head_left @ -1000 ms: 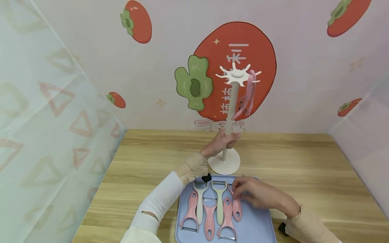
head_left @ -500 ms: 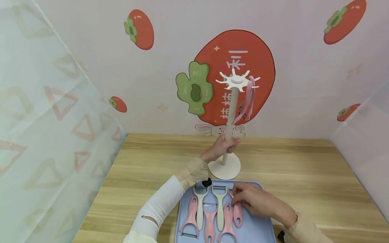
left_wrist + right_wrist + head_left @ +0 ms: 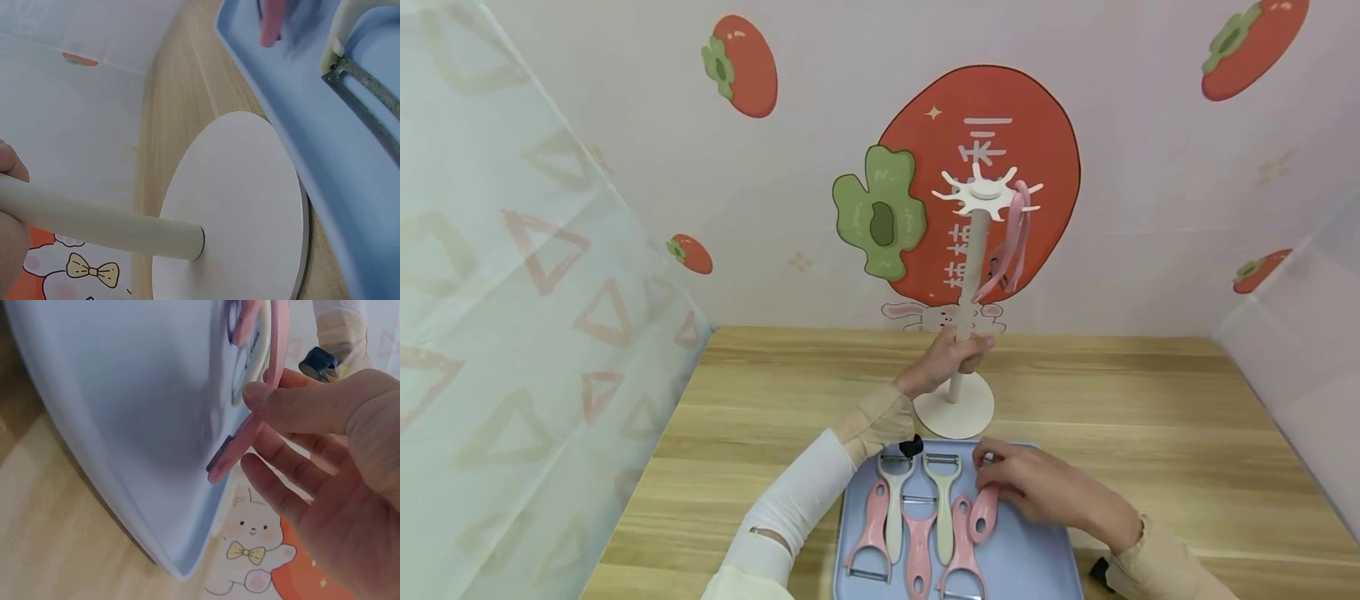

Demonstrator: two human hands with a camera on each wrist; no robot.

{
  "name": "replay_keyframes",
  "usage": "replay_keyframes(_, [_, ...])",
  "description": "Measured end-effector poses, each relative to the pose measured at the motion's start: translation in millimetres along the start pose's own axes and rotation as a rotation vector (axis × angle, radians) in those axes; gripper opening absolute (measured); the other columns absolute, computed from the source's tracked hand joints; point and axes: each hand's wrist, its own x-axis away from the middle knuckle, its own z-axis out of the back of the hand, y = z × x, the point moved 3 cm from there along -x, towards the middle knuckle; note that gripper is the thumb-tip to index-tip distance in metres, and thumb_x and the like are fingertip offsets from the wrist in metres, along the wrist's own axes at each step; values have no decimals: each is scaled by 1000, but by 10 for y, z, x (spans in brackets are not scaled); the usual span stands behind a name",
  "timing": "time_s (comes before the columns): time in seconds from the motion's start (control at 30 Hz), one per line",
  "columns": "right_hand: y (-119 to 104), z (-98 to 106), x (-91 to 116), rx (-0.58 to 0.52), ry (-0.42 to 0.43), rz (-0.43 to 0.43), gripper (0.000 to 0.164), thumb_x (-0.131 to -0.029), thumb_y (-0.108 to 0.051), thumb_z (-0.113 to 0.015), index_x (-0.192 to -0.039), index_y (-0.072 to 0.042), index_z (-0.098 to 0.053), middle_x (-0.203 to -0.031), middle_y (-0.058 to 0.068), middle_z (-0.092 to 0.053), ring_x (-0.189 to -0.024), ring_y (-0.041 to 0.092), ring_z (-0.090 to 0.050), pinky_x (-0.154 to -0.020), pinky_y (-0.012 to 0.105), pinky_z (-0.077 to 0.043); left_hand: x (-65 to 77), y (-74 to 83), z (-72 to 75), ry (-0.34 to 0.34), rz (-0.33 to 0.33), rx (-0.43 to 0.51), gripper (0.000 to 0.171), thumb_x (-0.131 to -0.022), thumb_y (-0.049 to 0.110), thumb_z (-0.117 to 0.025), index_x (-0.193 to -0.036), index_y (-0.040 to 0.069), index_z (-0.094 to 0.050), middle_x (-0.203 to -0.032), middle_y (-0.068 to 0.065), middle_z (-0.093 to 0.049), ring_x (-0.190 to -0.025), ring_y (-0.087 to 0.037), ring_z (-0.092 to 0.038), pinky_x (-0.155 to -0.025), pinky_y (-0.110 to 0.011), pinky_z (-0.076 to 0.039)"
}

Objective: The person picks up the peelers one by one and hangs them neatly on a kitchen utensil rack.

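Pink peeler point(image 3: 983, 515), one, tilted over the blue tray point(image 3: 1030, 567), pinched between thumb and fingers of my right hand point(image 3: 1041, 487). White stand point(image 3: 973, 267), one, just behind the tray, its post clasped in my left hand point(image 3: 945, 362). On the tray: three pink peelers point(image 3: 919, 546), two pale peelers point(image 3: 944, 517).

Peelers point(image 3: 918, 546): are showing pink or pale green
Tray point(image 3: 1030, 558): is showing light blue
Stand point(image 3: 973, 258): is showing white
Counter point(image 3: 1112, 400): is showing brown wood grain
Wall point(image 3: 812, 208): is displaying red, green-leaved fruit point(image 3: 1037, 142)
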Motion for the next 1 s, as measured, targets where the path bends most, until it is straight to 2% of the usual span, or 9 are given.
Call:
replay_keyframes(0.2, [6, 107, 9, 11, 44, 15, 18, -90, -3, -75, -101, -18, -77, -108, -8, -65, -93, 3, -62, -81, 26, -58, -31, 14, -5, -6, 4, 0, 51, -106, 18, -52, -63, -1, -33, -52, 1, -26, -50, -14, -21, -52, -27, -21])
replay_keyframes(0.43, [27, 192, 11, -102, 74, 26, 24, -90, -5, -76, -105, -24, -74, -106, -14, -65, -94, 2, -62, -79, 29, -58, -36, 26, 7, -10, -5, 18, 52, -106, 18, -52, -62, -1, -32, -53, 1, -25, -50, -14, -21, -52, -27, -21])
replay_keyframes(0.67, [30, 248, 56, -174, 116, 24, 26, -91, -12, -77, -110, -29, -69, -106, -18, -66, -94, 1, -63, -79, 34, -58, 16, 19, -5, -10, -11, 16, 50, -106, 16, -52, -63, -1, -34, -51, 0, -25, -49, -15, -21, -51, -27, -21])
replay_keyframes(0.9, [86, 437, 87, -273, 200, 19, 32, -91, -10, -77, -118, -25, -69, -108, -11, -70, -93, 6, -67, -78, 36, -60, -16, -4, -12, -20, -26, 17, 50, -106, 16, -52, -63, -1, -33, -51, 2, -26, -48, -15, -21, -51, -28, -21])
replay_keyframes(1.0, [127, 566, 91, -279, 235, 27, 34, -90, -9, -77, -120, -23, -69, -107, -7, -71, -93, 7, -67, -78, 34, -60, -15, -2, -11, -27, -26, 20, 48, -107, 17, -51, -65, 0, -35, -51, 2, -26, -47, -15, -21, -50, -28, -21])
